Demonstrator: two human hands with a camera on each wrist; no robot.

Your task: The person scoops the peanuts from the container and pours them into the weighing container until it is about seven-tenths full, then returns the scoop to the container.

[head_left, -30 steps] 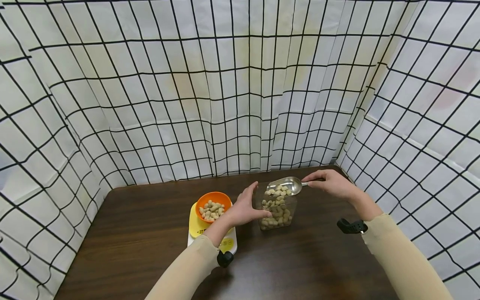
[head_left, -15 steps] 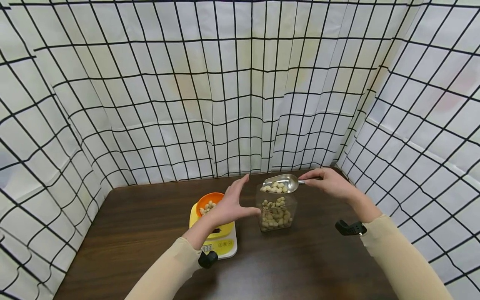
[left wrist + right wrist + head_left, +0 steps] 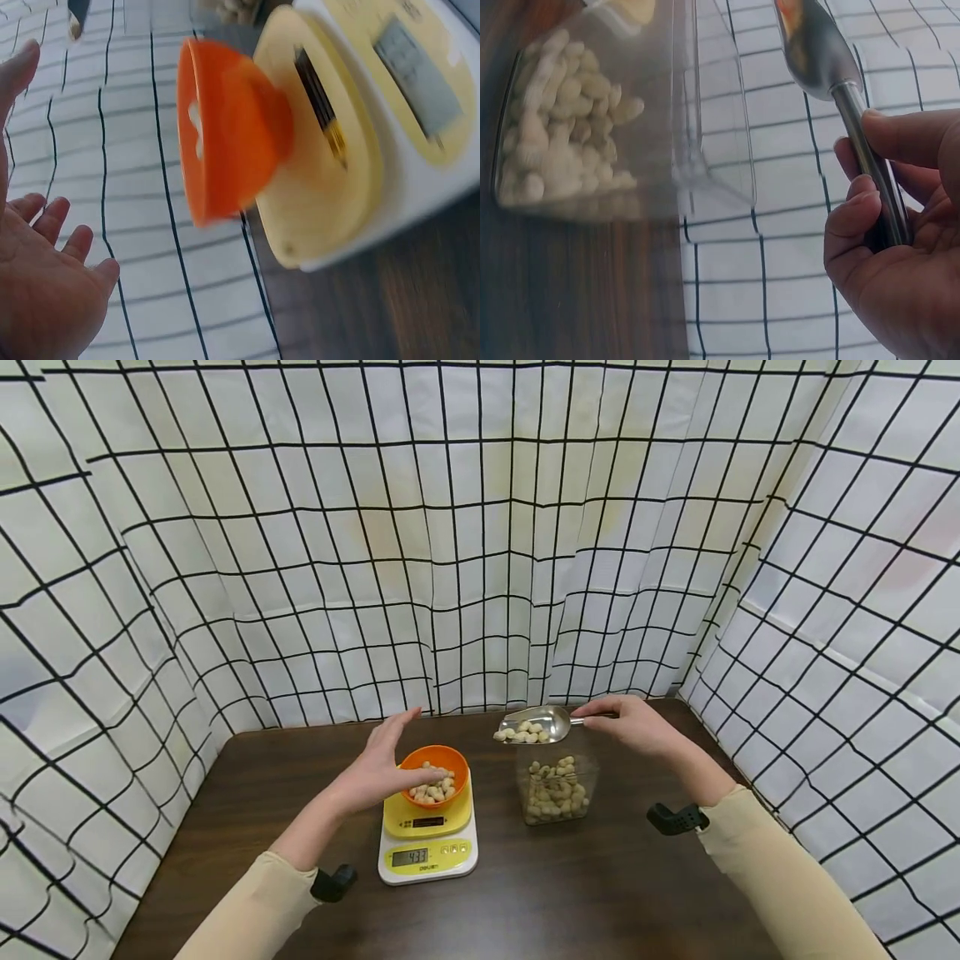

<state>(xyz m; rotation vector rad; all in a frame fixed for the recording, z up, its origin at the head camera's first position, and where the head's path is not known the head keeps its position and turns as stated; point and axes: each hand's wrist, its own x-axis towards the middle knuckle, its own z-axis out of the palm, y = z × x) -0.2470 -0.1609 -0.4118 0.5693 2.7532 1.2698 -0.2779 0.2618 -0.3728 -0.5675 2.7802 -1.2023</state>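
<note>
My right hand (image 3: pixel 626 724) grips the handle of a metal scoop (image 3: pixel 553 722), its fingers wrapped round it in the right wrist view. Several peanuts (image 3: pixel 525 732) in shells lie in the scoop, above and left of the rim of a clear plastic container (image 3: pixel 528 768) that holds more peanuts. My left hand (image 3: pixel 372 770), fingers spread, is beside an orange bowl (image 3: pixel 461 762) with peanuts in it and holds nothing. In the left wrist view a gap shows between hand and bowl. Under the bowl is a yellow and white kitchen scale (image 3: pixel 427 858), its display apparently reading 433.
All of this stands on a dark brown wooden table (image 3: pixel 540 902). White curtain (image 3: pixel 480 568) with a black grid surrounds the table at the back and sides. The container stands to the right of the scale with a strip of table between them.
My left hand has left the container's side and moved left to the bowl. The loaded scoop has risen out of the container and shifted left in my right hand.
</note>
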